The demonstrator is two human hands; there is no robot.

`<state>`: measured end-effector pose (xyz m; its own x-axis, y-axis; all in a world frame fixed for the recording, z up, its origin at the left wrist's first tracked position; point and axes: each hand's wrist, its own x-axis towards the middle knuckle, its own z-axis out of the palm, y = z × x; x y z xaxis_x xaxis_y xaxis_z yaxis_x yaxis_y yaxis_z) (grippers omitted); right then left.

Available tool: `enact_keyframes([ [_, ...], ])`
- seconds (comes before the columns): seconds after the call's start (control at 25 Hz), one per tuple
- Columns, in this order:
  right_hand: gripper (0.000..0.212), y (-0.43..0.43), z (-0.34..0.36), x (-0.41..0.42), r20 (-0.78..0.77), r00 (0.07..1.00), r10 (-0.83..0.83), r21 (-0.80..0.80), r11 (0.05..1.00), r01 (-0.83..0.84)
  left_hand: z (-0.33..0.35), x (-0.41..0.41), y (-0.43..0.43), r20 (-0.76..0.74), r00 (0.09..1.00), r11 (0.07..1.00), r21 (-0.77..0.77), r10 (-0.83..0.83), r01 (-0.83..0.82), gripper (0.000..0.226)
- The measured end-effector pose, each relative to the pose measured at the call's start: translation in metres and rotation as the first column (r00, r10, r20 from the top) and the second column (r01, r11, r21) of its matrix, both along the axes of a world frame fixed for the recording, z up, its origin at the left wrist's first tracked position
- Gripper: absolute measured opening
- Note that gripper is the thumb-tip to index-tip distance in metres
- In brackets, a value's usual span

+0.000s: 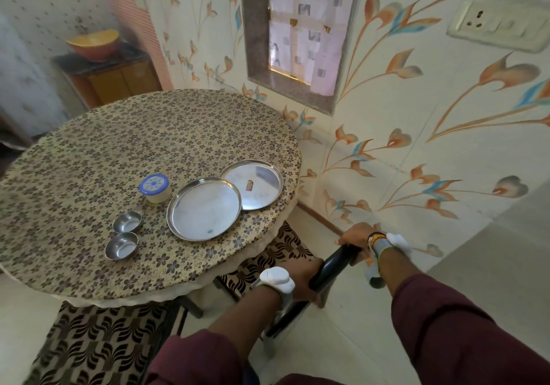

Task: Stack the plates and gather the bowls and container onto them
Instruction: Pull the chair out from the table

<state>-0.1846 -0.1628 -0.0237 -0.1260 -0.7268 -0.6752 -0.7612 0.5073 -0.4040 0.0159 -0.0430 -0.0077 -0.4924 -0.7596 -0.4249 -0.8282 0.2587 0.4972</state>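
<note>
Nothing of the job is done yet, as I judge it: both hands are off the table and busy with a chair. The left hand is closed over the chair's black top bar, and the right hand curls round the same bar further along; neither touches any dish. Taking the near plate as the mark, the far plate lies just behind and to its right, its rim tucked slightly under or against the near plate's edge, so the two overlap a little but are not stacked. The container stands just to the left of the near plate, towards the back. The two bowls sit further left and towards the front, one bowl nearer the container, the other bowl just in front of it, almost touching. What is left, then, is everything: one plate onto the other, then both bowls and the container on top. The plates are round, shallow, shiny steel with a raised rim, and the far one bears a small sticker. The bowls are small steel cups, smooth and reflective. The container is a squat, pale plastic tub with a blue patterned lid. The table is round under a flowered cloth that looks slightly glossy.
</note>
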Motion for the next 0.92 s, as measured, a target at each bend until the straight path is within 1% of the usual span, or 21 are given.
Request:
enact_keyframes([
  [0.08, 0.038, -0.018, -0.02, 0.001, 0.138, 0.989, -0.06, -0.033, 0.997, 0.065, 0.001, 0.013, -0.01, 0.012, 0.999, 0.999, -0.027, 0.042, -0.042, 0.059],
  [0.16, 0.032, -0.023, -0.013, 0.017, 0.254, 0.96, -0.121, -0.08, 0.986, 0.145, -0.001, 0.028, -0.021, 0.031, 0.995, 0.995, -0.054, 0.091, -0.089, 0.054],
  [0.2, 0.032, -0.024, -0.005, 0.028, 0.308, 0.936, -0.169, -0.086, 0.975, 0.204, -0.001, 0.035, -0.028, 0.038, 0.992, 0.991, -0.064, 0.118, -0.115, 0.052],
  [0.28, 0.04, -0.032, 0.003, 0.047, 0.409, 0.878, -0.248, -0.05, 0.955, 0.293, -0.002, 0.05, -0.038, 0.026, 0.984, 0.981, -0.09, 0.176, -0.173, 0.046],
  [0.4, 0.049, -0.055, 0.007, 0.072, 0.509, 0.821, -0.259, 0.005, 0.954, 0.298, -0.001, 0.069, -0.052, -0.012, 0.955, 0.949, -0.113, 0.295, -0.294, 0.043],
  [0.48, 0.051, -0.067, 0.006, 0.085, 0.555, 0.785, -0.274, 0.03, 0.95, 0.311, 0.0, 0.077, -0.061, -0.013, 0.935, 0.925, -0.139, 0.355, -0.354, 0.042],
  [0.6, 0.043, -0.085, 0.0, 0.112, 0.583, 0.753, -0.305, -0.006, 0.925, 0.38, -0.004, 0.091, -0.081, 0.013, 0.918, 0.908, -0.155, 0.396, -0.389, 0.041],
  [0.68, 0.034, -0.091, -0.009, 0.127, 0.581, 0.752, -0.313, -0.077, 0.898, 0.433, -0.006, 0.1, -0.092, 0.05, 0.913, 0.903, -0.182, 0.404, -0.39, 0.051],
  [0.72, 0.026, -0.093, -0.011, 0.134, 0.576, 0.757, -0.307, -0.113, 0.888, 0.446, -0.007, 0.104, -0.097, 0.067, 0.913, 0.904, -0.192, 0.402, -0.383, 0.058],
  [0.8, 0.007, -0.102, -0.018, 0.144, 0.545, 0.791, -0.279, -0.166, 0.889, 0.428, -0.011, 0.112, -0.105, 0.098, 0.918, 0.91, -0.208, 0.385, -0.36, 0.07],
  [0.88, 0.003, -0.108, -0.014, 0.147, 0.498, 0.834, -0.238, -0.202, 0.903, 0.379, -0.016, 0.115, -0.108, 0.111, 0.924, 0.917, -0.215, 0.365, -0.336, 0.075],
  [0.92, 0.005, -0.107, -0.008, 0.147, 0.43, 0.886, -0.172, -0.252, 0.92, 0.301, -0.018, 0.115, -0.108, 0.111, 0.929, 0.919, -0.224, 0.354, -0.324, 0.076],
])
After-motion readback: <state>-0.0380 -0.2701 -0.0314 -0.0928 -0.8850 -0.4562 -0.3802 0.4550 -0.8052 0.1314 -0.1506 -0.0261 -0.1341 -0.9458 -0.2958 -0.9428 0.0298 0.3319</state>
